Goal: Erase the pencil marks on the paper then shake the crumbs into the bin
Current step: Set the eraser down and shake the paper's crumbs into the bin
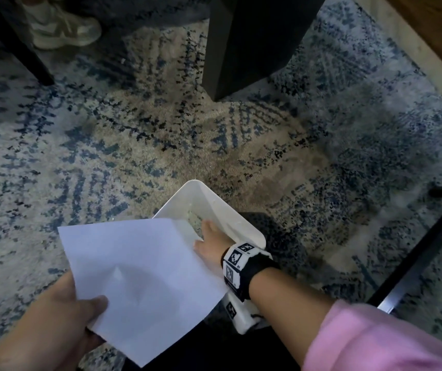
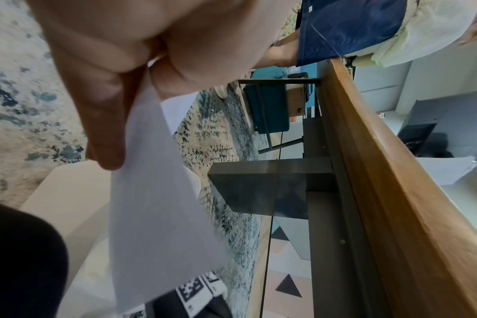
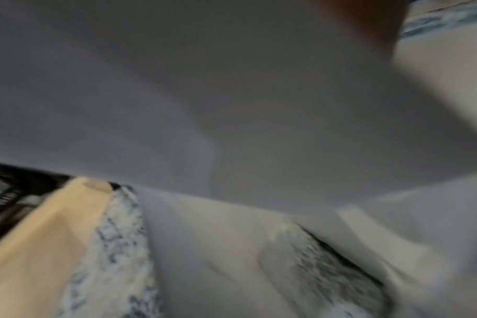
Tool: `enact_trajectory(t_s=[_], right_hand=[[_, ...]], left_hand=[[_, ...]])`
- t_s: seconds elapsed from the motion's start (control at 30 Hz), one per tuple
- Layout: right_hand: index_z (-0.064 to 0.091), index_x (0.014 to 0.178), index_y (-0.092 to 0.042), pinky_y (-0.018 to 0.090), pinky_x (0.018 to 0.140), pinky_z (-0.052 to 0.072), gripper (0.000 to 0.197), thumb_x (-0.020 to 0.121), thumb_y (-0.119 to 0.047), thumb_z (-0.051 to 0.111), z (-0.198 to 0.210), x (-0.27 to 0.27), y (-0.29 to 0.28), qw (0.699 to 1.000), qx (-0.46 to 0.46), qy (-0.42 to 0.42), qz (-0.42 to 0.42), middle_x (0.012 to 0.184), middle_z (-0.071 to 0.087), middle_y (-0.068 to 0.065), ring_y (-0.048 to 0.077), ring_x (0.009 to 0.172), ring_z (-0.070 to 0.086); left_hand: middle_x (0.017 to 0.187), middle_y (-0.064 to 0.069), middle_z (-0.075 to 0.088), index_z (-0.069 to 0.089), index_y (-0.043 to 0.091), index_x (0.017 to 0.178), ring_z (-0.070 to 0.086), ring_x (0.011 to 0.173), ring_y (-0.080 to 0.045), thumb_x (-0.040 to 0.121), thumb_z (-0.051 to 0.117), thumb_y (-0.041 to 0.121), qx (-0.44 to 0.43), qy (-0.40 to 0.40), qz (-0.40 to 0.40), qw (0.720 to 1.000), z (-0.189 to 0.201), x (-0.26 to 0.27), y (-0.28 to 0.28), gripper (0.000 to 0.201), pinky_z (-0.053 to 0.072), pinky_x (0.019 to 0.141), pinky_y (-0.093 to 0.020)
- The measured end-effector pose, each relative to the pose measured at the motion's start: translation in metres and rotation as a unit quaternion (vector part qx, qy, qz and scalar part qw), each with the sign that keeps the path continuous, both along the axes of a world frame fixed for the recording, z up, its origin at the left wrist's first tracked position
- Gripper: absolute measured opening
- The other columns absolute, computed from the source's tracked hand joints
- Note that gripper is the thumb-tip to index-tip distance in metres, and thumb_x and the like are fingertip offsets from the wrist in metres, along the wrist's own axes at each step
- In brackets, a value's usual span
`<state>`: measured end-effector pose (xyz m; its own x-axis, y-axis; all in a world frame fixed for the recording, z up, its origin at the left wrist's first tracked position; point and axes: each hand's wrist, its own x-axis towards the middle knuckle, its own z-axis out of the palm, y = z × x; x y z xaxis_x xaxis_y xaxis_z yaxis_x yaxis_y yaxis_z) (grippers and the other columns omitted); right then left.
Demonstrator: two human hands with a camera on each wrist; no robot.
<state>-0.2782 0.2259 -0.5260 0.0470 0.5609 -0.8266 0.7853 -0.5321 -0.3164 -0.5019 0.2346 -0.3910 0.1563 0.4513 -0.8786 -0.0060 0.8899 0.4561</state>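
Observation:
A white sheet of paper is held tilted over a white bin that stands on the rug. My left hand pinches the sheet's near left corner, thumb on top; the left wrist view shows the paper pinched between thumb and fingers. My right hand holds the sheet's right edge above the bin opening, its fingertips hidden by the paper. Speckled crumbs lie inside the bin. The right wrist view is blurred, with the paper above the bin.
A dark table leg stands just beyond the bin. A thin chair leg and someone's shoe are at the far left. A slanted metal leg crosses at the right. The patterned rug covers the floor.

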Motion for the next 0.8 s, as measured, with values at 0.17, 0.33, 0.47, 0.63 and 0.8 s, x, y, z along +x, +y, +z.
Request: enact_trajectory(t_s=[0.17, 0.33, 0.47, 0.63, 0.8], right_hand=[[-0.006, 0.150, -0.015, 0.028, 0.115, -0.005, 0.066, 0.102, -0.038, 0.031, 0.036, -0.032, -0.013, 0.970, 0.036, 0.219, 0.098, 0.159, -0.011, 0.000, 0.013, 0.145, -0.011], [0.024, 0.146, -0.001, 0.037, 0.109, 0.029, 0.052, 0.103, -0.032, 0.027, 0.013, 0.007, -0.023, 0.991, -0.110, 0.041, -0.072, 0.148, 0.032, 0.021, 0.034, 0.136, 0.034], [0.003, 0.151, -0.006, 0.032, 0.115, 0.013, 0.066, 0.101, -0.033, 0.037, 0.034, 0.004, -0.012, 0.997, 0.032, 0.064, -0.004, 0.159, 0.006, 0.007, 0.023, 0.146, 0.011], [0.007, 0.151, -0.009, 0.022, 0.113, 0.003, 0.059, 0.103, -0.031, 0.033, 0.044, -0.008, -0.040, 0.976, -0.075, 0.203, 0.026, 0.160, 0.003, 0.006, 0.015, 0.146, 0.004], [0.046, 0.130, 0.004, 0.037, 0.095, 0.037, 0.037, 0.101, -0.015, 0.033, 0.051, 0.020, -0.020, 0.996, -0.087, 0.024, -0.002, 0.135, 0.047, 0.022, 0.035, 0.122, 0.046]], left_hand=[[0.092, -0.005, 0.065, 0.056, 0.020, 0.097, 0.060, 0.079, -0.030, 0.086, 0.031, -0.018, 0.018, -0.003, -0.017, 1.000, 0.008, 0.018, 0.004, 0.047, 0.058, 0.049, -0.037], [0.088, 0.000, 0.065, 0.056, 0.022, 0.096, 0.060, 0.080, -0.029, 0.087, 0.032, -0.017, 0.014, 0.003, -0.025, 1.000, 0.013, 0.013, 0.008, 0.047, 0.057, 0.046, -0.035], [0.088, 0.001, 0.067, 0.057, 0.022, 0.086, 0.061, 0.084, -0.026, 0.089, 0.031, -0.014, 0.008, 0.005, -0.041, 0.999, 0.008, 0.017, 0.008, 0.045, 0.051, 0.066, -0.036], [0.092, 0.000, 0.065, 0.056, 0.023, 0.087, 0.061, 0.080, -0.028, 0.088, 0.032, -0.014, 0.032, 0.014, -0.045, 0.998, 0.005, 0.018, 0.011, 0.044, 0.058, 0.059, -0.040], [0.089, -0.004, 0.066, 0.056, 0.022, 0.095, 0.062, 0.081, -0.030, 0.088, 0.034, -0.014, 0.043, 0.034, -0.077, 0.996, 0.003, 0.015, 0.015, 0.043, 0.049, 0.072, -0.038]])
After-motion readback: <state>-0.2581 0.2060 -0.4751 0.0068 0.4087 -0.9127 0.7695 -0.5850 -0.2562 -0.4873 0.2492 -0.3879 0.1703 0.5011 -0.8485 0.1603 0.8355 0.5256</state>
